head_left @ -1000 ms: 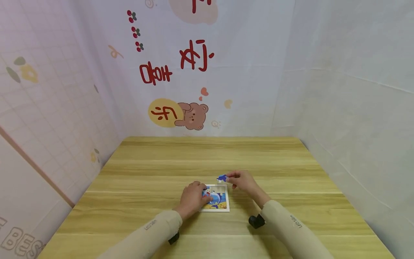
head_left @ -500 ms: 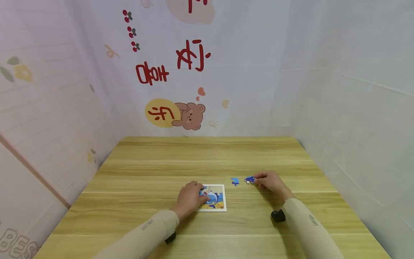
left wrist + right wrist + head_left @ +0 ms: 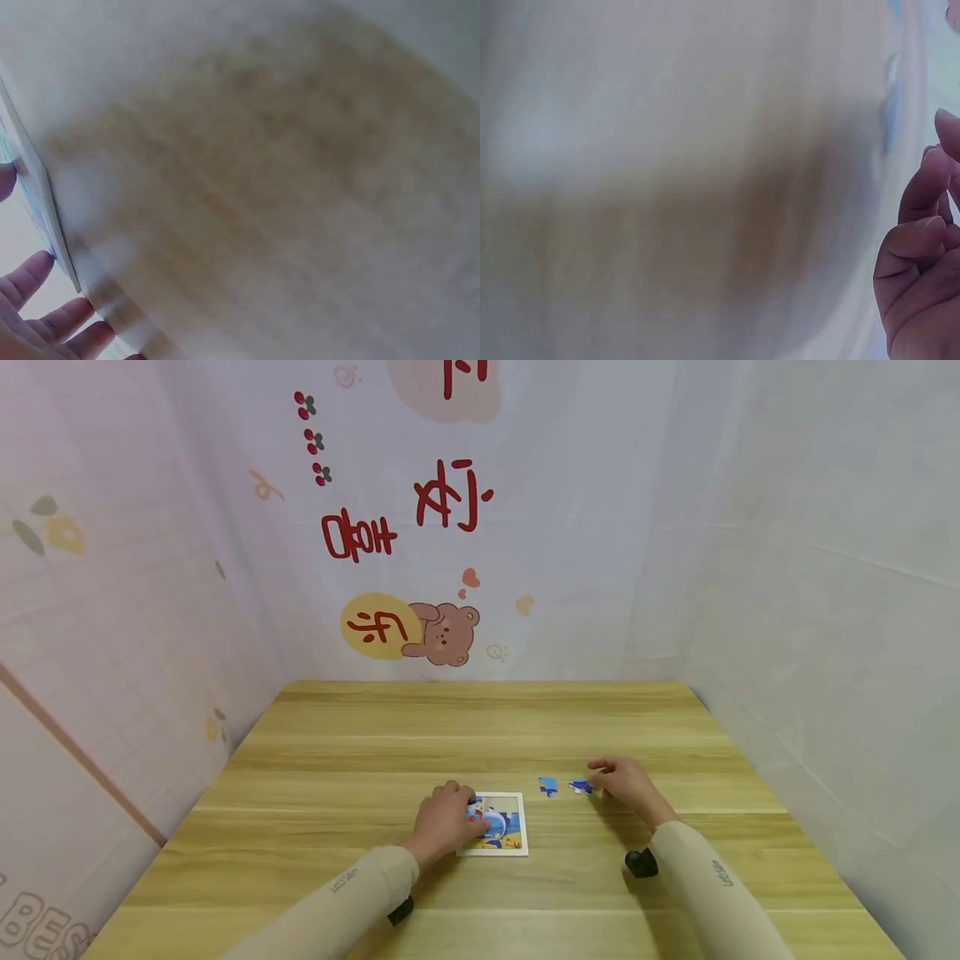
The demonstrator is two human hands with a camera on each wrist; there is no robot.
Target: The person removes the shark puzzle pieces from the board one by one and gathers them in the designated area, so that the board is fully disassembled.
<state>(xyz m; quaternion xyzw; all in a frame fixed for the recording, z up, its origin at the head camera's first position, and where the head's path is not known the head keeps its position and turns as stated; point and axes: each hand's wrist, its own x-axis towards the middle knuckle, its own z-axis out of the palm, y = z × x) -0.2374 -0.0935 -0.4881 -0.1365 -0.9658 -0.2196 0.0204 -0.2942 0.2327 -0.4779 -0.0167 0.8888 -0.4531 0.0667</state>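
A white-framed jigsaw puzzle [image 3: 523, 827] lies on the table in the head view, with a blue and yellow sea picture partly filled in. My left hand [image 3: 444, 825] rests over its left side, thumb on the picture and fingers fairly straight at the edge. Right of the frame lies a light-blue puzzle piece [image 3: 548, 786]. Farther right is a dark-blue and white puzzle piece [image 3: 580, 786], flat on the wood. Just beside that piece hovers my right hand [image 3: 627, 785], its fingers loosely bent. In the right wrist view the right fingers [image 3: 915, 241] hold nothing visible.
The wood-grain table [image 3: 375, 727] is bounded by pale cloth walls at the back, left and right. A printed bear [image 3: 447, 635] decorates the back cloth. A black wrist camera [image 3: 641, 862] sits under the right sleeve.
My right hand carried the dark-blue piece from above the frame to the right, set it down and let go. The light-blue piece came into view. The left hand stayed on the puzzle.
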